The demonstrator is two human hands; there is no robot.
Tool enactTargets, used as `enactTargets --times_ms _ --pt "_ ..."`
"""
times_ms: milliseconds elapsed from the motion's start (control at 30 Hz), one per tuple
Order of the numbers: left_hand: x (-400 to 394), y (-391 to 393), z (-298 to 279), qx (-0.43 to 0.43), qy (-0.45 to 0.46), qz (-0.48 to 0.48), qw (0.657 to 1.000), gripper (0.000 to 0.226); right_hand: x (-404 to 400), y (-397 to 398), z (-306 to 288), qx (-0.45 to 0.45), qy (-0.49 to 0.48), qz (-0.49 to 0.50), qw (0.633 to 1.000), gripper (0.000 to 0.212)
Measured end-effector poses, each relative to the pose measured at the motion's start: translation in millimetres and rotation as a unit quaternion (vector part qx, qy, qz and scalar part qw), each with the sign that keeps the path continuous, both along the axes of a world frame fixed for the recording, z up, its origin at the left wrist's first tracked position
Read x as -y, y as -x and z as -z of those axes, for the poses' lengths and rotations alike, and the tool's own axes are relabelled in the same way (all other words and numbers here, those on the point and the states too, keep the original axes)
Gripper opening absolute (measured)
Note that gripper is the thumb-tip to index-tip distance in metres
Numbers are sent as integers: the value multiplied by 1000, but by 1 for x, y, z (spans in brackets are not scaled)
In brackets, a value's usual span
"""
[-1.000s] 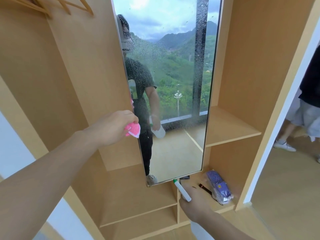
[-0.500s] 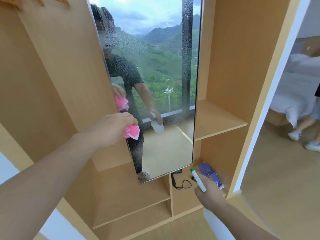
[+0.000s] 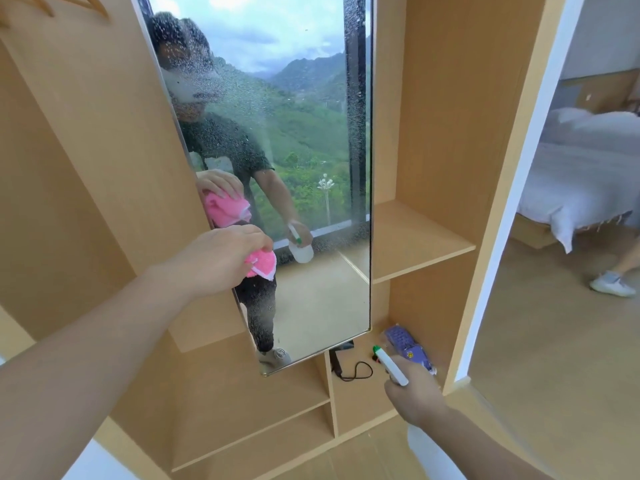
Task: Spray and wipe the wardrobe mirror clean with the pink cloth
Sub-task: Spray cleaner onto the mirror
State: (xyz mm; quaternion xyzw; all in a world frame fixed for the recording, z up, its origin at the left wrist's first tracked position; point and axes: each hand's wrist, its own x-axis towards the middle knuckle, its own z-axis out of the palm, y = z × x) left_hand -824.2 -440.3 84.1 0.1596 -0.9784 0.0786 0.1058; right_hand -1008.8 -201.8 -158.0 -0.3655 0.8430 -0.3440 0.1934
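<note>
The tall wardrobe mirror (image 3: 311,168) stands in the middle of the wooden wardrobe, its glass speckled with spray droplets. My left hand (image 3: 221,258) grips the bunched pink cloth (image 3: 261,264) right at the mirror's left edge, about halfway up. Low at the right, my right hand (image 3: 417,396) holds a white spray bottle (image 3: 391,366) with a green nozzle tip, pointing up toward the mirror's lower right corner. The bottle's body is mostly hidden under my forearm.
A purple packet (image 3: 408,346) and a black cord (image 3: 349,370) lie in the low compartment behind the bottle. An open shelf (image 3: 415,237) juts right of the mirror. A bed (image 3: 588,168) and another person's foot (image 3: 611,284) show through the doorway at right.
The view has shifted so the mirror sits more central. My left hand with the cloth has come up to the mirror's left edge. My right hand stays low with the bottle.
</note>
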Motion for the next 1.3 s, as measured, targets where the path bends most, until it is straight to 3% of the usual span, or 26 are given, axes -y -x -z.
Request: enactTargets --times_ms 167,267,333,400,500,567,633,733,800,933,1067,1167,1300 --pt "-6 5 1 4 -13 11 1000 20 6 12 -25 18 70 -31 997 36" --pt "-24 16 3 0 -17 30 999 9 14 11 -69 -17 148 -101 984 30" --pt "-41 29 2 22 -7 46 999 33 20 4 -104 -33 177 -153 972 23" --pt "-55 41 1 47 3 76 996 57 26 -5 -135 -67 192 -205 957 34" --pt "-65 50 0 41 0 164 986 45 31 -15 -165 -98 202 -238 945 28" --pt "-62 50 -3 29 -6 202 979 38 33 -18 -171 -96 214 -227 945 12" --pt "-57 52 -6 27 12 219 975 47 33 -22 -174 -98 216 -207 949 6" --pt "-50 58 -9 17 46 222 974 55 29 -25 -173 -69 226 -156 959 17" --pt "-43 61 -9 2 49 220 974 43 21 -21 -170 -53 196 -117 972 18" --pt "-45 71 -12 4 12 213 977 28 8 -5 -160 -95 89 -81 988 49" --pt "-47 95 -12 -19 -27 212 977 23 9 16 -157 -130 101 -37 986 52" --pt "-41 116 -10 -57 -93 200 974 40 10 53 -155 -147 106 -28 983 51" --pt "-36 144 0 -71 -77 155 982 46 20 136 -147 -157 116 -10 981 53"
